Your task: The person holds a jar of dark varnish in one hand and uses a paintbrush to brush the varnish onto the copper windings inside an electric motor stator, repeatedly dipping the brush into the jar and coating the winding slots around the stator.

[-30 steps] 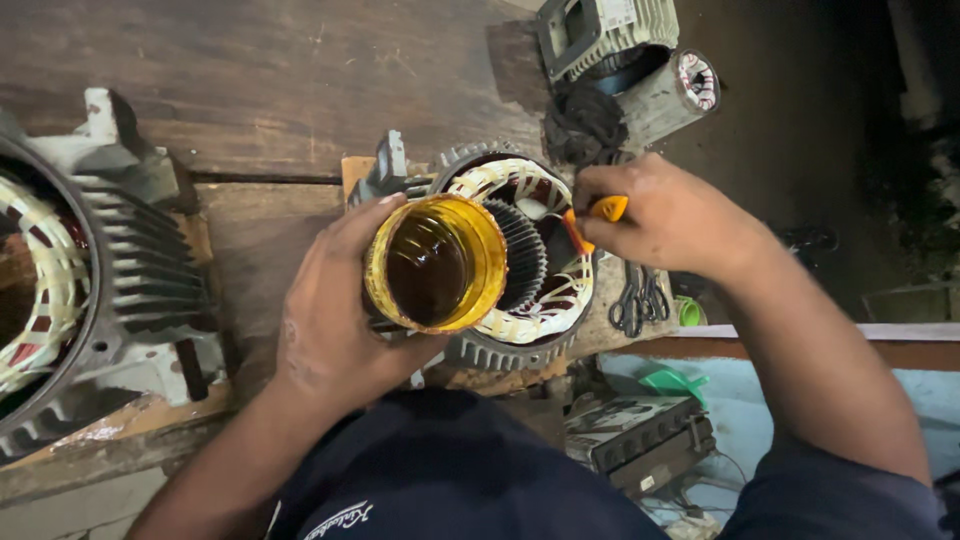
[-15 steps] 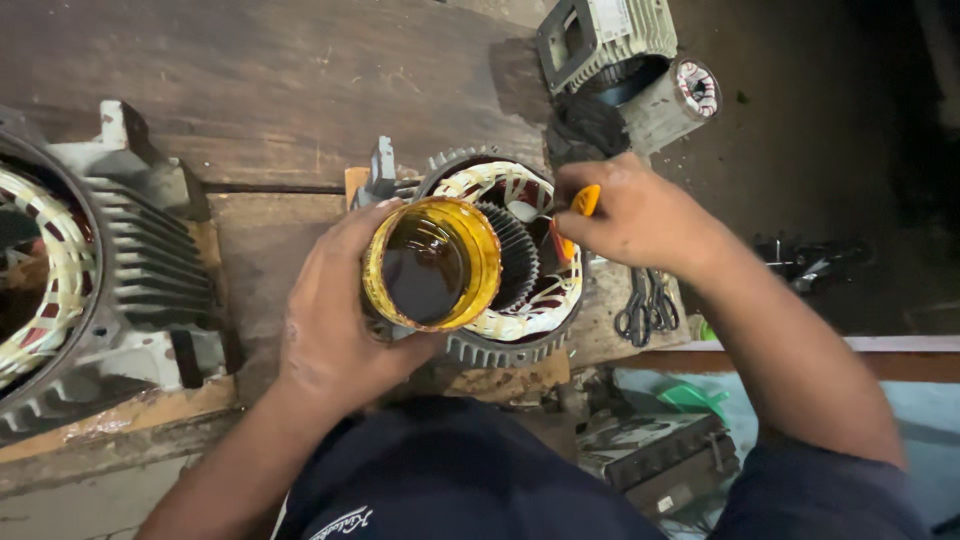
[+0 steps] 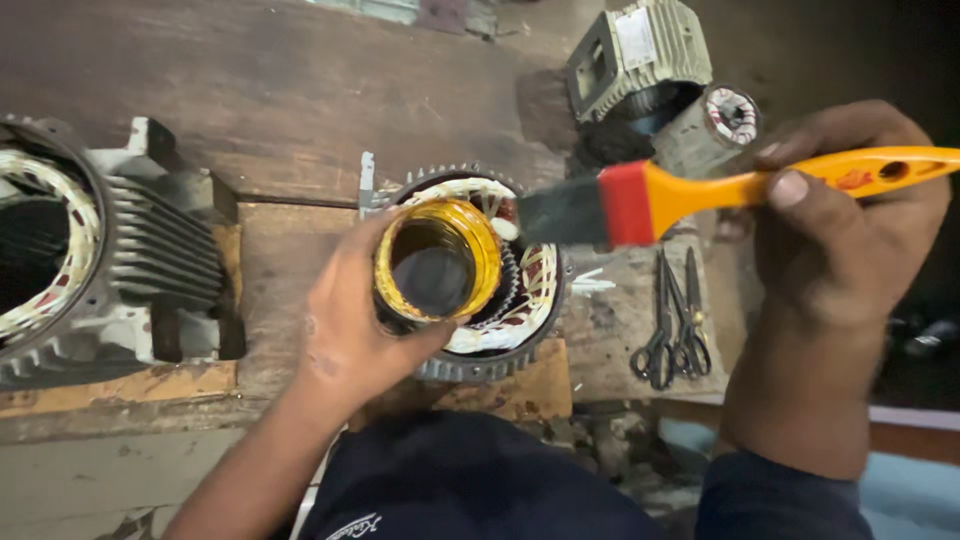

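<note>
My left hand (image 3: pixel 345 325) grips a round open can (image 3: pixel 436 262) with a yellow-coated rim and dark liquid inside. It hovers over a finned motor stator (image 3: pixel 520 300) with white and red windings, standing on end on the wooden bench. My right hand (image 3: pixel 840 240) holds a paintbrush (image 3: pixel 690 195) by its orange handle. The brush has a red band and dark bristles. It lies level above the bench, bristles pointing left, just right of the can's rim.
A larger finned stator (image 3: pixel 110 250) lies at the left on a wooden block. Scissors (image 3: pixel 672 330) rest on the bench right of the small stator. A grey motor housing (image 3: pixel 635 60) and a wound part (image 3: pixel 722 120) sit at the back right.
My right hand has lifted the brush out of the stator bore and swung it right and up; its whole length now shows. The can stays over the stator.
</note>
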The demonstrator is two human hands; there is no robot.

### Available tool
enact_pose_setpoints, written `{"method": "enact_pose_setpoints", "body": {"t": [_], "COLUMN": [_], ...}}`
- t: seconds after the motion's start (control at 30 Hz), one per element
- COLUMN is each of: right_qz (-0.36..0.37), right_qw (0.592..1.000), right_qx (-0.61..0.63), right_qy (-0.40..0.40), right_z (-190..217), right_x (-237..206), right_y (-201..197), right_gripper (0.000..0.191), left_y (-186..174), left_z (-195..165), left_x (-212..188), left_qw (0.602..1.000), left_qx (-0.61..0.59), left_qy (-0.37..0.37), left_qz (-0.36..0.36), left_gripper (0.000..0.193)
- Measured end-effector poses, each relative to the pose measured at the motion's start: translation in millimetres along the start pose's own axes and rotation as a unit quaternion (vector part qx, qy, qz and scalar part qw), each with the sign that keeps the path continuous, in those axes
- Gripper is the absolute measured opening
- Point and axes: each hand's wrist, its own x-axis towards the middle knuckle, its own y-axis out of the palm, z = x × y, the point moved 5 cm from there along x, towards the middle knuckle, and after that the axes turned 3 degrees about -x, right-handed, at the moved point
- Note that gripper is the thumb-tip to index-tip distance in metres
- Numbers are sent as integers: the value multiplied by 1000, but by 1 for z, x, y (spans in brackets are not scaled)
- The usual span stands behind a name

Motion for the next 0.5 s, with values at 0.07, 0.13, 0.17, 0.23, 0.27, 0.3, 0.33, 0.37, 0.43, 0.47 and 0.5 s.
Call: {"method": "enact_pose_setpoints", "body": {"t": [0.07,0.13,0.17,0.23,0.27,0.3,0.33,0.37,0.43,0.47,0.5], "right_qz": [25,62,83,130,154,178,191,204,226,237,248], "right_qw": [999,998,996,990,985,979,972,962,944,938,933], "right_qx": [17,5,-10,-45,-66,-88,-134,-181,-239,-250,-260], "right_qy": [-19,-6,13,33,36,38,17,-3,-28,-33,-38], "right_z": [-1,-5,-9,-16,-18,-21,-22,-23,-26,-28,-30], "right_x": [3,6,7,9,10,10,11,12,14,15,16], "right_y": [11,27,35,49,55,60,64,67,74,76,79], "right_gripper": [19,20,22,22,21,20,19,18,16,15,13], "left_y": [13,24,28,34,38,40,43,45,46,47,47], "left_z": [-7,-14,-17,-22,-25,-28,-30,-32,-34,-35,-35], "left_x": [-1,-2,-2,-5,-6,-6,-6,-5,-5,-5,-5], "left_qw": [1000,999,998,997,997,997,996,996,995,995,994], "left_qx": [16,43,58,71,74,80,84,87,97,102,104], "left_qy": [-8,-1,4,-3,-6,3,12,20,21,21,20], "left_qz": [1,7,8,11,15,9,5,1,4,5,4], "left_gripper": [91,94,96,97,97,96,96,95,96,96,97]}}
